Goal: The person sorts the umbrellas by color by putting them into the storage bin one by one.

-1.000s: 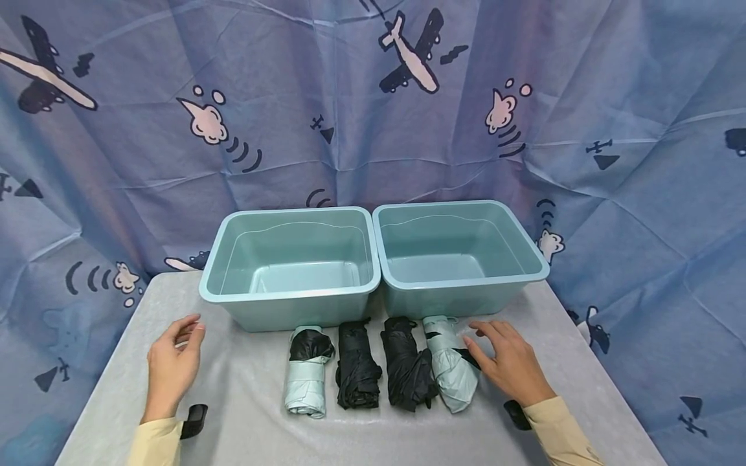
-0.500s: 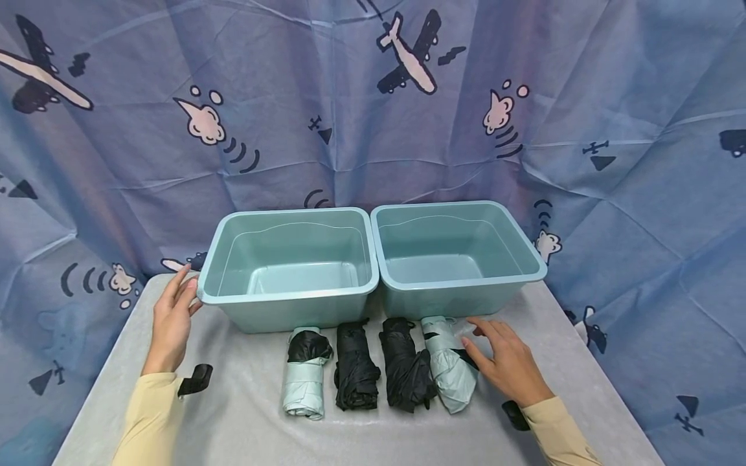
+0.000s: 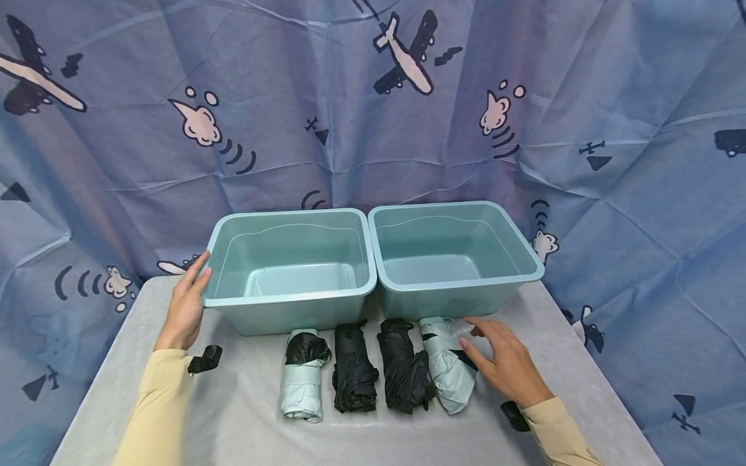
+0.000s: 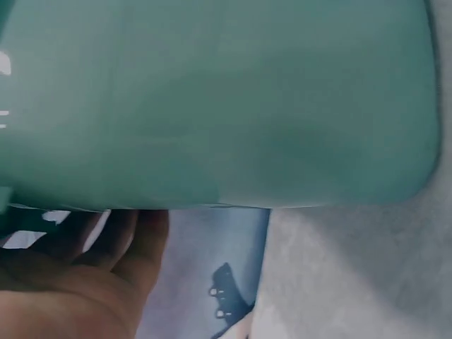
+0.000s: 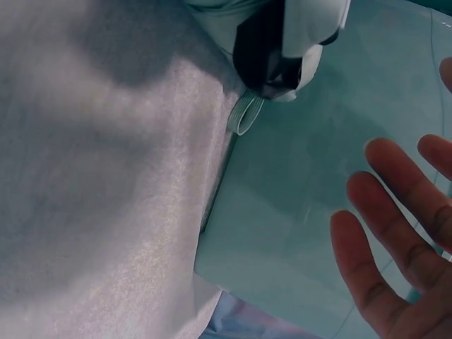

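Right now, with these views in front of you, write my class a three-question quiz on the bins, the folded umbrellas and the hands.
1. How many folded umbrellas lie before the two teal plastic bins?
2. True or false: the left hand rests in the right-hand teal plastic bin.
3. What does the right hand touch? A) a black umbrella B) the rightmost pale mint folded umbrella C) the left-hand teal plastic bin

Key: 1. Four. 2. False: it touches the left-hand bin's corner. 3. B.

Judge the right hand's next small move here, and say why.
Probably curl the fingers round the light-green folded umbrella. The right hand lies open beside it, thumb touching it, without a grip; the left hand rests open against the left bin, and both bins look empty.
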Action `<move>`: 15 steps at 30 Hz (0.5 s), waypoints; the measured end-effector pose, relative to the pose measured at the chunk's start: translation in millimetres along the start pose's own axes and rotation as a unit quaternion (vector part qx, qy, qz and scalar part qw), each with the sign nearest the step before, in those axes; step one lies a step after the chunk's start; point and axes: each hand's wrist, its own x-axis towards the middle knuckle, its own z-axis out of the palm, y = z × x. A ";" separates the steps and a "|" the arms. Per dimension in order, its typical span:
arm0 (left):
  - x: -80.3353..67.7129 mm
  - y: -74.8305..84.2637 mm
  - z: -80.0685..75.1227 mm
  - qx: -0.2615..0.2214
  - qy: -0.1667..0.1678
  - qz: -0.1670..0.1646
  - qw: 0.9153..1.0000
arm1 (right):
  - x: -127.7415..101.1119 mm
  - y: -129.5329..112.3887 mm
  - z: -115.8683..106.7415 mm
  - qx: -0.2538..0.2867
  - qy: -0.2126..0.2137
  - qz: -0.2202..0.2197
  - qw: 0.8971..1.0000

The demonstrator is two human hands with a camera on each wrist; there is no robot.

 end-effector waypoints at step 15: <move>2.3 -16.1 -3.5 -0.085 -0.015 -0.006 0.996 | 2.3 -3.5 -0.1 0.015 -0.032 0.013 0.999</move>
